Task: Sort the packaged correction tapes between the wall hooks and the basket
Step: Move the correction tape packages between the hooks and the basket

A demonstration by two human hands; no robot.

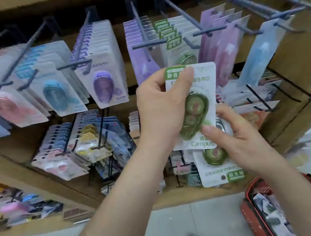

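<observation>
Noting a red basket (245, 205) at lower right on the floor, with loose packs inside. Seeing, at frame centre, the left hand (159, 109) pinching a green correction tape pack (205, 83) by its top edge, thumb across the header, and the right hand (240, 138) gripping a second green pack (213, 171) turned upside down just below, thumb touching the first pack's lower part. Finding behind them, across the upper frame, wall hooks (138, 19) carrying pink, blue and purple packs in rows, with a green row (167, 31) hanging just above the held pack.
</observation>
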